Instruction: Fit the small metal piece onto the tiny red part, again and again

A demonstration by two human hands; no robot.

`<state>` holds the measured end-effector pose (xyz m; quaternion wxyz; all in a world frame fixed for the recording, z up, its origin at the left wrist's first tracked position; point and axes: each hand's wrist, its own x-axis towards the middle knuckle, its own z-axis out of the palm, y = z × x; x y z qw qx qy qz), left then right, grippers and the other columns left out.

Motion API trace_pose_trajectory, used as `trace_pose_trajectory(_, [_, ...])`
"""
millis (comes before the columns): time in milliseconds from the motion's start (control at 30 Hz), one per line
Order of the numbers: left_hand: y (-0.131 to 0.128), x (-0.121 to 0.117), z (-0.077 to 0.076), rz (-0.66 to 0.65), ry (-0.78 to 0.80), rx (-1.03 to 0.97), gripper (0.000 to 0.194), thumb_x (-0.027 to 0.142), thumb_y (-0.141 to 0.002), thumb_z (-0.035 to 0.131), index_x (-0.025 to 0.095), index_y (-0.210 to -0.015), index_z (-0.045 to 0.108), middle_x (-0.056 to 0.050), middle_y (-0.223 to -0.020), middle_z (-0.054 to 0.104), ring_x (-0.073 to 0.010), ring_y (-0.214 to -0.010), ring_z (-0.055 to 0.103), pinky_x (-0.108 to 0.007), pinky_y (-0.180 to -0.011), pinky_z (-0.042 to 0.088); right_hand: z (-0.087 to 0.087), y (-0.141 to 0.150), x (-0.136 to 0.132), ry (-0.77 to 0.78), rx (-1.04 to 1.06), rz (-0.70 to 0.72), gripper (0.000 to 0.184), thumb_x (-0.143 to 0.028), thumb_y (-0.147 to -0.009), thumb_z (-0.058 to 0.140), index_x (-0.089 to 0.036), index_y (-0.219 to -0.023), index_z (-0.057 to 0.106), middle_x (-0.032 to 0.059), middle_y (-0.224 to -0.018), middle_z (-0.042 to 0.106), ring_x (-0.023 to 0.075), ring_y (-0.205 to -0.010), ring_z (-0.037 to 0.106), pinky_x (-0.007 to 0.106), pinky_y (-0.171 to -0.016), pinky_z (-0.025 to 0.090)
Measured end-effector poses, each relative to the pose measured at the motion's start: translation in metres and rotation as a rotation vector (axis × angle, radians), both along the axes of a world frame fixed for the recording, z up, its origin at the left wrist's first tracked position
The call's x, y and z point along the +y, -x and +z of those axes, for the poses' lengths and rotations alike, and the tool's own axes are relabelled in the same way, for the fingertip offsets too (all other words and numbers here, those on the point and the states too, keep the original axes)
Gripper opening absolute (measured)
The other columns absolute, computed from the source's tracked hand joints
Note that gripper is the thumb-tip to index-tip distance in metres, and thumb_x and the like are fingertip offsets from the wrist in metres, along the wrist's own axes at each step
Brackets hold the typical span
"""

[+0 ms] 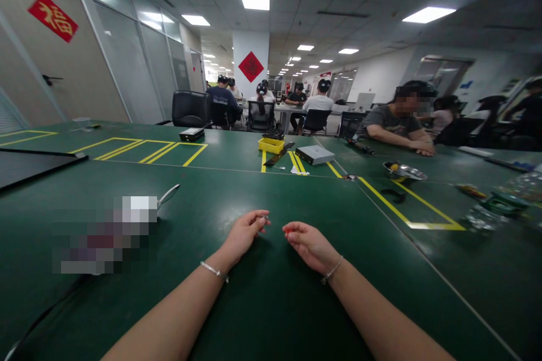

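We held a tiny, shiny grey piece [266,218] between the thumb and fingertips of our left hand [247,232]; it was too small for us to tell its exact shape. A small bright red piece [288,230] sat at the fingertips of our right hand [313,245], where thumb and fingers met narrowly around it. Our hands were near each other but apart, over the dark green smooth table [262,316], and we wore a thin silver bracelet [215,271] on the left wrist and a silver chain bracelet [332,271] on the right.

Beyond our hands stood a yellow rectangular plastic bin [271,145] with dark items in it, and to its right lay a flat grey box [314,154]. Farther right we saw a round, shiny metal bowl [412,173] and clear plastic bottles [486,219]. Across the table sat a co-worker in a dark grey shirt [376,118], forearms resting on the tabletop.
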<state>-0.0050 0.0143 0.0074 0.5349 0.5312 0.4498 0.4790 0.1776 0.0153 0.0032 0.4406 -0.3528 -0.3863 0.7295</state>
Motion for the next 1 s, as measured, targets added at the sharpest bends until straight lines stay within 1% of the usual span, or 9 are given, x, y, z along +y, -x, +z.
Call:
trace_pose_trajectory(100, [0.0, 0.0, 0.0, 0.008, 0.011, -0.017, 0.034, 0.034, -0.074, 0.048, 0.014, -0.101, 0.053, -0.007, -0.084, 0.063, -0.0094, -0.062, 0.052, -0.021, -0.055, 0.038, -0.001, 0.0, 0.002, 0.027, 0.032, 0.005, 0.023, -0.013, -0.056, 0.068, -0.013, -0.077, 0.059, 0.0019, -0.077, 0.059, 0.0054, -0.065, 0.052, 0.019, -0.064, 0.04])
trace_pose_trajectory(200, [0.001, 0.001, -0.002, 0.039, 0.01, -0.06, 0.033, 0.038, -0.075, 0.045, 0.013, -0.096, 0.054, -0.007, -0.079, 0.063, -0.0099, -0.06, 0.053, -0.021, -0.054, 0.038, -0.002, -0.001, 0.007, 0.036, 0.065, 0.034, 0.021, -0.018, -0.06, 0.067, -0.014, -0.079, 0.058, 0.0005, -0.072, 0.057, 0.0056, -0.062, 0.052, 0.021, -0.063, 0.041])
trace_pose_trajectory(400, [0.0, 0.006, -0.005, 0.085, 0.028, -0.128, 0.029, 0.037, -0.072, 0.049, 0.013, -0.088, 0.055, -0.006, -0.075, 0.063, -0.009, -0.058, 0.053, -0.02, -0.051, 0.037, -0.002, 0.001, 0.017, -0.034, 0.129, 0.049, 0.016, -0.031, -0.067, 0.06, -0.017, -0.075, 0.056, -0.0027, -0.065, 0.053, 0.0058, -0.059, 0.05, 0.026, -0.067, 0.042])
trace_pose_trajectory(467, [0.001, 0.006, -0.005, 0.094, 0.036, -0.149, 0.028, 0.036, -0.071, 0.052, 0.013, -0.087, 0.055, -0.006, -0.074, 0.062, -0.0093, -0.06, 0.054, -0.02, -0.052, 0.037, -0.002, 0.003, 0.019, -0.049, 0.119, 0.029, 0.017, -0.031, -0.067, 0.061, -0.018, -0.077, 0.056, -0.0033, -0.064, 0.053, 0.0056, -0.058, 0.049, 0.027, -0.068, 0.042])
trace_pose_trajectory(567, [0.001, 0.006, -0.003, 0.114, 0.046, -0.186, 0.028, 0.031, -0.067, 0.057, 0.014, -0.089, 0.054, -0.005, -0.075, 0.062, -0.0092, -0.062, 0.054, -0.02, -0.054, 0.038, -0.002, 0.004, 0.022, -0.053, 0.082, -0.012, 0.018, -0.024, -0.062, 0.065, -0.019, -0.078, 0.057, -0.0028, -0.067, 0.055, 0.0059, -0.059, 0.051, 0.027, -0.07, 0.042])
trace_pose_trajectory(667, [0.0, 0.005, -0.003, 0.123, 0.045, -0.176, 0.029, 0.024, -0.062, 0.061, 0.014, -0.089, 0.053, -0.003, -0.076, 0.061, -0.0088, -0.063, 0.053, -0.019, -0.055, 0.038, -0.002, 0.005, 0.023, -0.04, 0.074, -0.056, 0.02, -0.017, -0.058, 0.067, -0.017, -0.076, 0.058, -0.0016, -0.072, 0.057, 0.0064, -0.063, 0.052, 0.027, -0.072, 0.042])
trace_pose_trajectory(767, [-0.001, 0.006, -0.003, 0.149, 0.029, -0.155, 0.028, 0.019, -0.059, 0.063, 0.015, -0.085, 0.054, 0.0, -0.071, 0.058, -0.0075, -0.06, 0.05, -0.019, -0.056, 0.037, -0.002, 0.007, 0.026, -0.019, 0.098, -0.135, 0.021, -0.015, -0.057, 0.068, -0.017, -0.076, 0.058, -0.0019, -0.071, 0.057, 0.0063, -0.064, 0.052, 0.027, -0.073, 0.042])
trace_pose_trajectory(867, [-0.002, 0.006, -0.005, 0.154, 0.002, -0.141, 0.026, 0.014, -0.057, 0.062, 0.015, -0.081, 0.053, 0.002, -0.068, 0.056, -0.0062, -0.057, 0.048, -0.019, -0.056, 0.037, -0.002, 0.012, 0.028, -0.025, 0.089, -0.197, 0.019, -0.019, -0.059, 0.067, -0.017, -0.076, 0.059, -0.0027, -0.066, 0.056, 0.0052, -0.059, 0.05, 0.027, -0.071, 0.043])
trace_pose_trajectory(1000, [-0.002, 0.005, -0.005, 0.146, -0.005, -0.115, 0.025, 0.016, -0.059, 0.062, 0.015, -0.082, 0.053, 0.002, -0.068, 0.055, -0.0063, -0.057, 0.049, -0.018, -0.056, 0.036, 0.0, 0.018, 0.025, -0.092, 0.004, -0.153, 0.018, -0.029, -0.063, 0.064, -0.014, -0.073, 0.06, -0.0037, -0.055, 0.049, 0.0047, -0.052, 0.045, 0.027, -0.067, 0.043])
